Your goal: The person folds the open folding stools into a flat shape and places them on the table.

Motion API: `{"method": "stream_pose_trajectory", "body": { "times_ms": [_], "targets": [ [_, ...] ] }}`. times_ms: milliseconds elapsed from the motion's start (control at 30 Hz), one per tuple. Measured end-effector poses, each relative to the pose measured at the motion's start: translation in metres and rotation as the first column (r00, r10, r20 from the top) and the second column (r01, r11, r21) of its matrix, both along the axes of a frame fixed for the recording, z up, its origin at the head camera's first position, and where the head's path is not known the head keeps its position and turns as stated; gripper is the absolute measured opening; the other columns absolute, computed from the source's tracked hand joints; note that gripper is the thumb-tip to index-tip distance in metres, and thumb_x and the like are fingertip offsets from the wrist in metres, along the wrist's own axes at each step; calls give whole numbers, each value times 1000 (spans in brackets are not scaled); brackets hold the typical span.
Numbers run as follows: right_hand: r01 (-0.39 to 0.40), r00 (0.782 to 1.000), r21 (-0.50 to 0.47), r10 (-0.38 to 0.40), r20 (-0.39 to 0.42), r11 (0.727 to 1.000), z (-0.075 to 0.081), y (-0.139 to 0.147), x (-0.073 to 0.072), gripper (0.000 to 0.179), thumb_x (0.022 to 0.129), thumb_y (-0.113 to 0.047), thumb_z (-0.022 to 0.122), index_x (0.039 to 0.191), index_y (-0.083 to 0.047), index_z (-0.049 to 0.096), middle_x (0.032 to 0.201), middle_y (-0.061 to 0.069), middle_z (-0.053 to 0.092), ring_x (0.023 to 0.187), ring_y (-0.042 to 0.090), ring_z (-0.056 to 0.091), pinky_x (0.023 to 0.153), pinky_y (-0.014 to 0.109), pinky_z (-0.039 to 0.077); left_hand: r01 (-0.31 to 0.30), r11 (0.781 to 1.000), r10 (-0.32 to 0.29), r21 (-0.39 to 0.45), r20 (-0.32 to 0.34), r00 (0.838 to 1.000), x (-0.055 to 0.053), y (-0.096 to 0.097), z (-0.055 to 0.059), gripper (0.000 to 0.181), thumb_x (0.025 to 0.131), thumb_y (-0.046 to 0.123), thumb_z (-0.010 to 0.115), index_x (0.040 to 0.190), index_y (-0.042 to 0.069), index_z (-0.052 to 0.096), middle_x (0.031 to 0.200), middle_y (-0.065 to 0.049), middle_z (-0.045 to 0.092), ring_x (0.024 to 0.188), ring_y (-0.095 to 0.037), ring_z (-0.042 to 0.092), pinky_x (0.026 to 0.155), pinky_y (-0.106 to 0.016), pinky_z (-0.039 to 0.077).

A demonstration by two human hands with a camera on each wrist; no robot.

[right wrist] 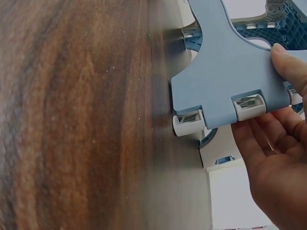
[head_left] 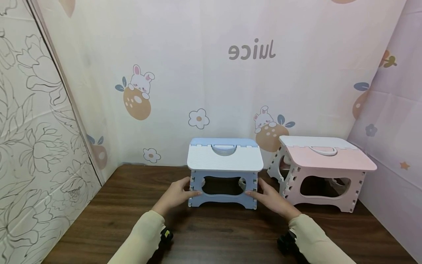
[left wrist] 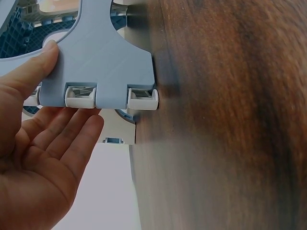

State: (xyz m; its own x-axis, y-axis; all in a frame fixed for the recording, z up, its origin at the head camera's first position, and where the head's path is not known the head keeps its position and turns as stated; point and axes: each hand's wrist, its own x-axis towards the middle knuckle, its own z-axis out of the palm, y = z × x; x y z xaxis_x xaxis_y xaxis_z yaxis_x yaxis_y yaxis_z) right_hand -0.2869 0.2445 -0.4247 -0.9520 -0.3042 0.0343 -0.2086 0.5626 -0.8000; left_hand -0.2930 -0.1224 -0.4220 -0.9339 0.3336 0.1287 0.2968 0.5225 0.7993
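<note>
A blue and white folding step stool (head_left: 225, 157) stands unfolded and upright on the brown wooden table, its white top toward the front and a blue strip with a handle behind. My left hand (head_left: 176, 196) grips its left front leg, the thumb on the blue front panel (left wrist: 105, 62) and the fingers round the side edge. On the other side my right hand (head_left: 271, 198) holds the right front leg the same way, with its thumb on the front panel (right wrist: 230, 72). White hinge pieces (right wrist: 189, 123) show along the leg edge in both wrist views.
A pink and white folding stool (head_left: 329, 157) stands unfolded to the right, close to the blue one. Behind the wooden table (head_left: 132, 220) hangs a printed curtain (head_left: 197, 73) with rabbits and flowers. A floral panel (head_left: 39, 128) borders the left side.
</note>
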Motion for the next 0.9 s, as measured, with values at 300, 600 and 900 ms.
{"method": "stream_pose_trajectory", "body": {
  "times_ms": [300,600,900],
  "targets": [
    [-31,999,-34,30,-20,999,-1,-1,-1,93,99,-41,64,158,3,7,160,29,15,144,47,24,105,65,32,7,1000,-7,-2,2,1000,-2,-1,-1,54,92,39,74,132,6,59,112,-4,68,94,-18,64,79,-40,55],
    [-41,999,-52,40,-19,998,-2,1,-3,94,97,-44,64,159,-1,9,160,26,21,142,44,30,105,62,35,8,1000,-8,-1,12,1000,-3,-1,0,54,92,39,74,132,6,59,112,-5,69,96,-19,65,81,-42,55],
    [-44,999,-55,43,-14,998,-3,0,-2,91,98,-45,64,159,-2,11,156,26,28,137,40,40,102,57,41,15,1000,-15,-5,3,1000,-2,-1,1,54,92,38,74,132,6,59,112,-5,68,95,-18,65,80,-41,55]
  ]
}}
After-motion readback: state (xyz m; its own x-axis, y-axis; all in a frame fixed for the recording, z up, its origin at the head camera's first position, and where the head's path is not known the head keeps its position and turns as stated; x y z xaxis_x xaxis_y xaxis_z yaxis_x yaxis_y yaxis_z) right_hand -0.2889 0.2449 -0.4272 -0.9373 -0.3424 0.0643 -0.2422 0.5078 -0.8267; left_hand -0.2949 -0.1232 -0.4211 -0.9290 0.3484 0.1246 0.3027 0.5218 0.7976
